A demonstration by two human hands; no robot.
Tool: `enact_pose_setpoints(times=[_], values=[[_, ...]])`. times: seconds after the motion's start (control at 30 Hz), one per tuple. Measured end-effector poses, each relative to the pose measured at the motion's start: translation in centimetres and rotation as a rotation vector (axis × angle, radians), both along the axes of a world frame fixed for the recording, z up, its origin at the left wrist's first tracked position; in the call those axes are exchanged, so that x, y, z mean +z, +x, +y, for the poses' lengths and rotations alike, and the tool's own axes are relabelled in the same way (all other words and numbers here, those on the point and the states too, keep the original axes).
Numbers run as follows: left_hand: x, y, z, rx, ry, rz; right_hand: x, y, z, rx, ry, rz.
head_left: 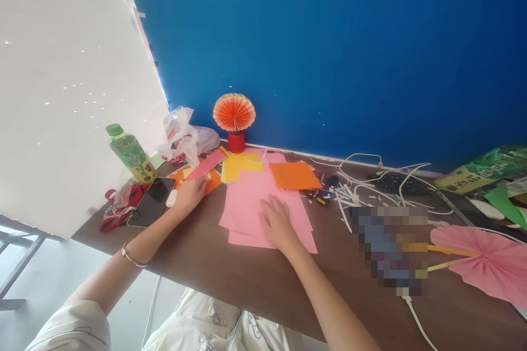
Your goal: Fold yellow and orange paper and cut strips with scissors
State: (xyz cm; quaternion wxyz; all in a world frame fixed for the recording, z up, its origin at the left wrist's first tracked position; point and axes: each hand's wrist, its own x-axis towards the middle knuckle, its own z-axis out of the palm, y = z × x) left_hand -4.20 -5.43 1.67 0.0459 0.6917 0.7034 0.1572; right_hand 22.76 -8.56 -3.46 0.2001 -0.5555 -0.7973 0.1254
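My left hand (194, 193) is closed on the near end of a pleated pink paper strip (209, 162), which slants up and away to the right. Orange paper (214, 182) lies under and beside that hand. With fingers spread, my right hand (276, 220) rests flat on a loose stack of pink paper sheets (242, 208). Behind the stack lie yellow paper (242, 164) and an orange sheet (294, 175) that overlaps the pink ones. A round orange and yellow paper fan (234, 113) stands in a small red holder (236, 142) against the blue wall.
A green-capped bottle (132, 154), a dark phone (153, 203) and a plastic bag (185, 134) are at the left. White cables (405, 175), paper scraps (346, 197), a second bottle (486, 169) and a pink paper fan (489, 260) with yellow sticks lie at the right.
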Motion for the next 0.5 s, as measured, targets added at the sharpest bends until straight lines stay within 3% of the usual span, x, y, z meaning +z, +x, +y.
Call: enact_pose_setpoints(times=[0.07, 0.13, 0.27, 0.4, 0.5], values=[[1.5, -0.3, 0.4, 0.112, 0.063, -0.076, -0.2, -0.7, -0.3, 0.000, -0.013, 0.026], [3.2, 0.4, 0.6, 0.138, 0.169, -0.125, -0.3, -1.4, -0.5, -0.003, -0.014, 0.089], [4.9, 5.0, -0.2, 0.046, 0.158, -0.155, 0.6, -1.5, -0.7, -0.068, 0.179, 0.247], [3.2, 9.9, -0.9, -0.298, -0.107, -0.530, 1.7, -0.3, -0.5, -0.030, 0.278, 0.285], [1.2, 10.5, -0.5, -0.422, -0.189, -0.694, 1.5, 0.9, 0.0, -0.075, 0.248, 0.278]])
